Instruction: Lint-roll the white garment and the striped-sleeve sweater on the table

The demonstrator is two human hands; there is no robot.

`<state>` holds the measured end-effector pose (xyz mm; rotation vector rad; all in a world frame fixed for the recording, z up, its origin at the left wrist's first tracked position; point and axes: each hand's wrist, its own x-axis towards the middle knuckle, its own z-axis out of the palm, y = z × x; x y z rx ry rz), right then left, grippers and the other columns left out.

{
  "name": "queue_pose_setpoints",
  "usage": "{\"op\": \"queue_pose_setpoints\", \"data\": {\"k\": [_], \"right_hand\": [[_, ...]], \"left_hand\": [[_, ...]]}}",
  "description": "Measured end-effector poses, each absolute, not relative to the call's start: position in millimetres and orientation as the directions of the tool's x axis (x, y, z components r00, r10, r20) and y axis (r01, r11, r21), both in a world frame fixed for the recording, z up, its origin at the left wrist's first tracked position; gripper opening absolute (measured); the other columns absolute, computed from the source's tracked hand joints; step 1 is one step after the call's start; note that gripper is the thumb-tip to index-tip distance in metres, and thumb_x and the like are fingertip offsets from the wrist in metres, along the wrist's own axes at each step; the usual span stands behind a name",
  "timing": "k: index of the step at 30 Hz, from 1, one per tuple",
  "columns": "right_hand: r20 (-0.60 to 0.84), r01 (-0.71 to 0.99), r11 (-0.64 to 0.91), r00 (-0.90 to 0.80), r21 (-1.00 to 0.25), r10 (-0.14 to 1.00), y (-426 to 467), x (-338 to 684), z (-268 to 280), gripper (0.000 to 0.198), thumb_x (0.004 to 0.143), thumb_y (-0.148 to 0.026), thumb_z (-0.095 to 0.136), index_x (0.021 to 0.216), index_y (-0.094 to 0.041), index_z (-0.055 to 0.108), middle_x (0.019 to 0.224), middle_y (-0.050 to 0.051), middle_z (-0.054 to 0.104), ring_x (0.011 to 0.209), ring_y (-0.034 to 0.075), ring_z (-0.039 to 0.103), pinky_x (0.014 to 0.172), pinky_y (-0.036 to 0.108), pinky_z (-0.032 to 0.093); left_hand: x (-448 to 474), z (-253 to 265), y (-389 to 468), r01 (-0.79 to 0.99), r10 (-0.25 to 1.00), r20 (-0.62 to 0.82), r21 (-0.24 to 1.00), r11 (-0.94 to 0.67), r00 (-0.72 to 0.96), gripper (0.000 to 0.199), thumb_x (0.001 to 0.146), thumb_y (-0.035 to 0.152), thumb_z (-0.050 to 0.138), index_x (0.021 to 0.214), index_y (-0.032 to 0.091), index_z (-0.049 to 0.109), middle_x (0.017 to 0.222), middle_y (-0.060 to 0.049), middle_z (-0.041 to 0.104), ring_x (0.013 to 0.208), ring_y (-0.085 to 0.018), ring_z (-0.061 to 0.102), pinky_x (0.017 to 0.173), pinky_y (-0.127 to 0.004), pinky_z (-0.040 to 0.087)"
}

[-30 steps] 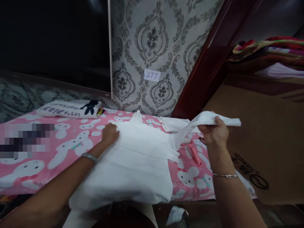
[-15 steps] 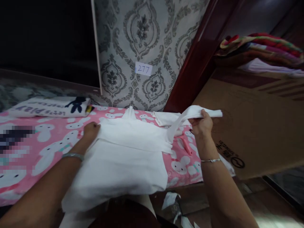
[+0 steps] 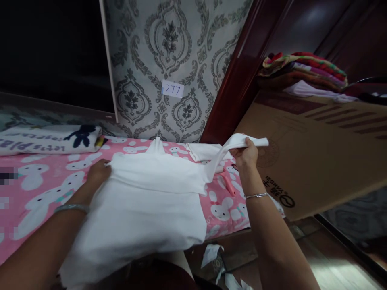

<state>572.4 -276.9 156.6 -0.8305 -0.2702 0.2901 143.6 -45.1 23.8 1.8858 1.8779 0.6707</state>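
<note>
A white long-sleeved garment (image 3: 157, 173) lies across the pink rabbit-print cover (image 3: 225, 223), its near part hanging over the front edge toward me. My left hand (image 3: 99, 174) is closed on the garment's left edge. On the other side my right hand (image 3: 248, 153) grips one sleeve and holds it raised, the cuff end sticking out past the fingers. Under that sleeve lie a pink-handled tool (image 3: 229, 186), its other end partly hidden, and a folded white cloth (image 3: 208, 152).
A folded white towel with lettering (image 3: 51, 139) lies at the back left, below a dark screen (image 3: 54, 56). At the right a large cardboard box (image 3: 317, 149) carries folded textiles (image 3: 305, 70). White scraps (image 3: 213, 255) lie on the floor.
The view has swung slightly to the right, so everything sits further left. Both hands keep their hold on the garment, and the sleeve stays raised much as before.
</note>
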Motion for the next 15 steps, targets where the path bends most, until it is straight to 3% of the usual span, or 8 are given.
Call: {"op": "queue_pose_setpoints", "data": {"k": [5, 8, 10, 12, 15], "right_hand": [[0.182, -0.086, 0.593, 0.908, -0.801, 0.377, -250, 542, 172, 0.031, 0.084, -0.026, 0.055, 0.11, -0.015, 0.067, 0.081, 0.0, 0.068, 0.067, 0.013, 0.064, 0.058, 0.024, 0.056], [0.332, -0.072, 0.522, 0.696, -0.85, 0.637, -223, 489, 178, 0.039, 0.081, -0.034, 0.064, 0.116, -0.017, 0.066, 0.094, 0.003, 0.072, 0.079, 0.015, 0.066, 0.064, 0.027, 0.058], [0.405, -0.044, 0.453, 0.377, -0.89, 0.833, -211, 453, 177, 0.047, 0.076, -0.039, 0.072, 0.119, -0.02, 0.066, 0.107, 0.005, 0.072, 0.09, 0.018, 0.067, 0.071, 0.03, 0.06], [0.388, 0.026, 0.388, 0.13, -0.921, 0.912, -207, 430, 169, 0.05, 0.074, -0.041, 0.076, 0.121, -0.023, 0.067, 0.123, 0.006, 0.069, 0.101, 0.02, 0.066, 0.077, 0.032, 0.059], [0.29, 0.176, 0.271, 0.095, -0.946, 0.952, -215, 434, 141, 0.045, 0.081, -0.038, 0.07, 0.123, -0.022, 0.067, 0.132, 0.007, 0.065, 0.109, 0.02, 0.064, 0.083, 0.034, 0.058]], "left_hand": [[148, 48, -63, 0.742, 0.993, 0.114, 0.664, -0.091, 0.02, 0.05, 0.082, 0.029, 0.058, 0.13, 0.014, 0.053, 0.128, -0.015, 0.062, 0.125, -0.036, 0.051, 0.103, -0.05, 0.042], [160, 60, -75, 0.604, 0.984, 0.072, 0.781, -0.157, 0.162, 0.054, 0.09, 0.055, 0.043, 0.126, 0.017, 0.058, 0.114, -0.013, 0.068, 0.109, -0.03, 0.064, 0.093, -0.045, 0.051], [165, 62, -81, 0.365, 0.937, -0.096, 0.93, -0.036, 0.337, 0.073, 0.085, 0.072, 0.031, 0.123, 0.017, 0.06, 0.102, -0.016, 0.072, 0.096, -0.032, 0.069, 0.083, -0.047, 0.055], [164, 58, -86, 0.077, 0.861, -0.229, 0.973, 0.218, 0.454, 0.086, 0.079, 0.08, 0.026, 0.129, 0.016, 0.056, 0.101, -0.019, 0.072, 0.098, -0.036, 0.069, 0.08, -0.053, 0.055], [154, 45, -86, -0.142, 0.819, -0.374, 0.87, 0.473, 0.435, 0.082, 0.083, 0.076, 0.026, 0.137, 0.017, 0.047, 0.105, -0.016, 0.074, 0.105, -0.036, 0.067, 0.083, -0.051, 0.055]]}}
